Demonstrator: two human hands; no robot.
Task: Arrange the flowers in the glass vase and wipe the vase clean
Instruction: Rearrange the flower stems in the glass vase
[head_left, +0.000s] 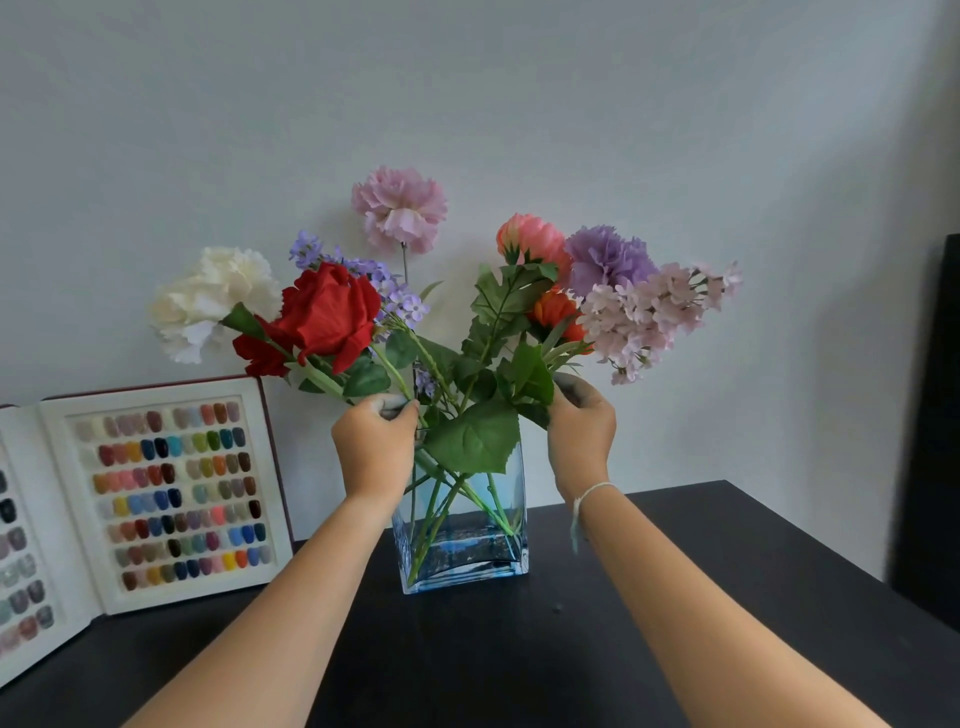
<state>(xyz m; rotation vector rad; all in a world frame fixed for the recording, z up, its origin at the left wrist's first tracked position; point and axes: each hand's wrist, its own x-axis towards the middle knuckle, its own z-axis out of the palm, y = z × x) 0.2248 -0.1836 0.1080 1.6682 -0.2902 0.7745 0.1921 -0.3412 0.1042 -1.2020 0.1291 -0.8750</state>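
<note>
left hand (374, 447) pinching stems at vase (467, 540) rim | right hand (581, 431) gripping leafy stems | flowers (332, 312) standing in vase | vase sitting on tabletop (519, 649)

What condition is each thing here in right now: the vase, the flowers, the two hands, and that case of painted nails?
Glass vase: upright on the black table, holding stems.
Flowers: standing in the vase, fanned out left and right.
Left hand: fingers curled round stems at the vase's rim.
Right hand: fingers pinching stems and leaves on the other side.
Nail colour display case: open, propped against the wall.
</note>
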